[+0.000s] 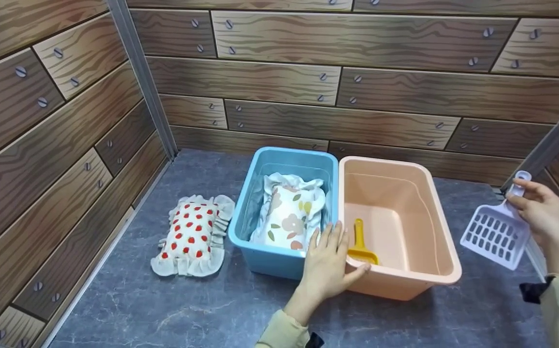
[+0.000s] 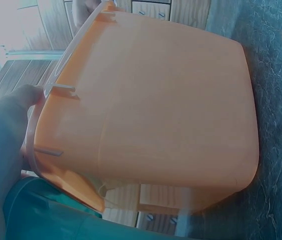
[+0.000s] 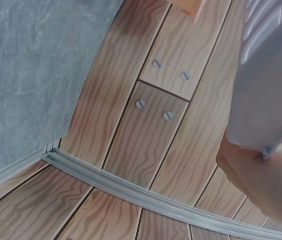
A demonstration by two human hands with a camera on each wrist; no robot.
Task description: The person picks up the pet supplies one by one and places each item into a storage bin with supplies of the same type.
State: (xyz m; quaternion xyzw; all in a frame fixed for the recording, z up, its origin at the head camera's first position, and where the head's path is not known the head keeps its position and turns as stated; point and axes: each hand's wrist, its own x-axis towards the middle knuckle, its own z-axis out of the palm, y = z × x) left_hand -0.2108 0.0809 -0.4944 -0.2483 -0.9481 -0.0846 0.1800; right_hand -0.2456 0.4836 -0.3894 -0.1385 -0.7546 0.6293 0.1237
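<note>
Right hand (image 1: 545, 210) pinches a scoop (image 1: 496, 232); left hand (image 1: 326, 263) spreads against the orange tub (image 1: 414, 276).
A slack pinch (one-handed) could drop it.

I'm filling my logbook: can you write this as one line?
left grip: rests on peach tub rim; right grip: holds lilac scoop; yellow scoop: inside peach tub

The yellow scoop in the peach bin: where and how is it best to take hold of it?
Best, I judge, grip the yellow scoop by its slim handle, coming from above through the open top of the peach bin, from the right. The handle points toward the back wall, uncovered; the wider head lies near the front rim, where the left hand rests.
</note>
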